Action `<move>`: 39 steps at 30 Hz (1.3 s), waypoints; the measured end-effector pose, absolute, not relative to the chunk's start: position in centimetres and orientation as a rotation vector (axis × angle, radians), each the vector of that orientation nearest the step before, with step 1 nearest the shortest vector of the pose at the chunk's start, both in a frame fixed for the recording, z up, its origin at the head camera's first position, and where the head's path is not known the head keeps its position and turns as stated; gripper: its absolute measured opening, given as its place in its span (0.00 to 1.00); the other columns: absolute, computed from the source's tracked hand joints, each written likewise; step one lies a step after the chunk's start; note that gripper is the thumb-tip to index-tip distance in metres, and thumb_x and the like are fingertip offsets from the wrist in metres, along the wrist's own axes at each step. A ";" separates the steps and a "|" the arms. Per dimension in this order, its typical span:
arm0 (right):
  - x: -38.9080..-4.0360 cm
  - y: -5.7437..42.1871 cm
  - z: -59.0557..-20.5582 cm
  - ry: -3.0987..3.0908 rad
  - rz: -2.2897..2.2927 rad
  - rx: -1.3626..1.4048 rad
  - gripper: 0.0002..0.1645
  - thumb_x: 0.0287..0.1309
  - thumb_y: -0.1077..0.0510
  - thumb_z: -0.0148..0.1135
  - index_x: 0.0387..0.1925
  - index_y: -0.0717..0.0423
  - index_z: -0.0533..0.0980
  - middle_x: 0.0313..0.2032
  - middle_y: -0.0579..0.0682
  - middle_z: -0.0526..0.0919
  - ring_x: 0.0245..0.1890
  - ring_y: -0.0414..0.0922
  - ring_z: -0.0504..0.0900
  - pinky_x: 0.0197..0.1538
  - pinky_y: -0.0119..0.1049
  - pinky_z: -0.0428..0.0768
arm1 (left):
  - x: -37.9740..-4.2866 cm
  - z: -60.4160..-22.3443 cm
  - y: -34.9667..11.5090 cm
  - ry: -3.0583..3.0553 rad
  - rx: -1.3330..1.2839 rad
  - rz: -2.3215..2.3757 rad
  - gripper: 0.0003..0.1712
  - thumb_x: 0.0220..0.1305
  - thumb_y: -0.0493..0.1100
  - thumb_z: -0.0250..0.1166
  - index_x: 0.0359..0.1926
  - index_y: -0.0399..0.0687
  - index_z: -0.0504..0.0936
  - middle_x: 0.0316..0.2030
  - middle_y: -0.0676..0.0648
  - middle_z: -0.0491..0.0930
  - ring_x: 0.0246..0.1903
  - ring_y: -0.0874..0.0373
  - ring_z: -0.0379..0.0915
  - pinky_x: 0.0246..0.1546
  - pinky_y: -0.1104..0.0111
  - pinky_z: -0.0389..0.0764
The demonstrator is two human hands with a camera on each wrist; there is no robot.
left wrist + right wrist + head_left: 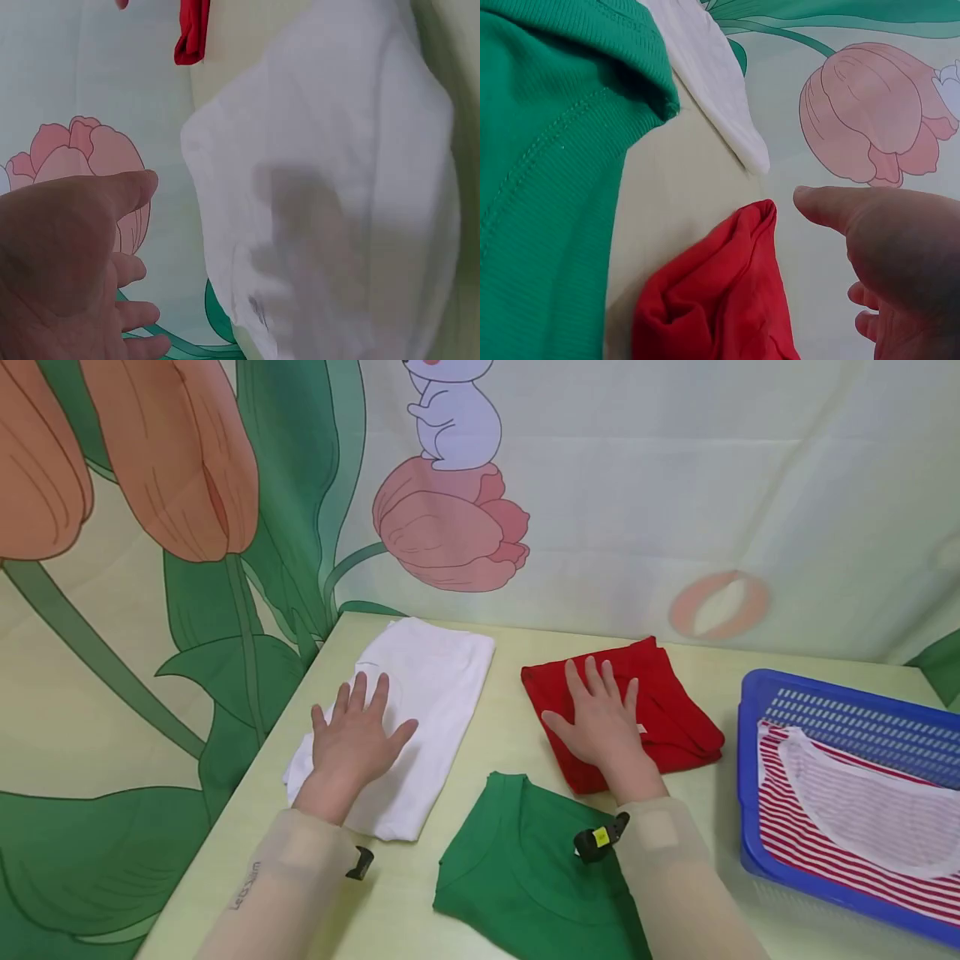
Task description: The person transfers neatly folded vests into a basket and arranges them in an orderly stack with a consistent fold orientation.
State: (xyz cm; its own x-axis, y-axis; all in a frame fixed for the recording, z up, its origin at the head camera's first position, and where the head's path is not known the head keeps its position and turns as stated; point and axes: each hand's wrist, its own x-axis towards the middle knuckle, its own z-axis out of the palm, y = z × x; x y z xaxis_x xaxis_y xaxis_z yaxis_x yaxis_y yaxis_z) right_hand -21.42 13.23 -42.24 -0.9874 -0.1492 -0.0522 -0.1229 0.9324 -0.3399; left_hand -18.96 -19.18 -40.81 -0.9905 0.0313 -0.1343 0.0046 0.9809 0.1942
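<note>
My left hand [356,739] hovers with spread fingers over the folded white garment [431,693]; its shadow falls on the cloth in the left wrist view, where the hand [67,255] shows at the lower left. Over the folded red garment [667,710] is my right hand [600,718], palm down and fingers apart, holding nothing. In the right wrist view the thumb of that hand [900,255] points past the tip of the red cloth [720,292]. A folded green shirt [540,868] with a ribbed neckline lies nearer me, partly under the right forearm.
At the right stands a blue plastic basket [750,793] with a red-and-white striped garment [825,827] in it. Behind the pale table [498,727] hangs a backdrop [615,510] printed with tulips and a white animal. The table's left edge runs beside the white garment.
</note>
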 end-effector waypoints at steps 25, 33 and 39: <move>-22.9 10.6 -42.2 2.969 -0.485 -0.326 0.57 0.69 0.42 0.67 0.86 0.55 0.49 0.85 0.64 0.47 0.84 0.65 0.42 0.81 0.70 0.35 | -15.2 -42.0 -20.9 2.965 0.105 0.266 0.50 0.79 0.65 0.54 0.86 0.42 0.50 0.83 0.30 0.46 0.81 0.28 0.43 0.74 0.25 0.46; -23.7 9.1 -42.3 2.926 -0.477 -0.376 0.56 0.69 0.41 0.66 0.86 0.53 0.49 0.85 0.62 0.46 0.85 0.64 0.41 0.81 0.69 0.33 | -14.3 -42.3 -21.1 2.939 0.119 0.224 0.50 0.78 0.66 0.55 0.85 0.42 0.52 0.83 0.30 0.48 0.81 0.28 0.45 0.74 0.26 0.47; -24.4 8.1 -41.6 2.883 -0.464 -0.463 0.53 0.73 0.40 0.62 0.87 0.52 0.48 0.85 0.61 0.46 0.85 0.63 0.41 0.81 0.68 0.34 | -13.7 -42.8 -20.7 2.895 0.142 0.272 0.50 0.78 0.65 0.56 0.85 0.39 0.52 0.83 0.29 0.49 0.81 0.28 0.45 0.74 0.26 0.50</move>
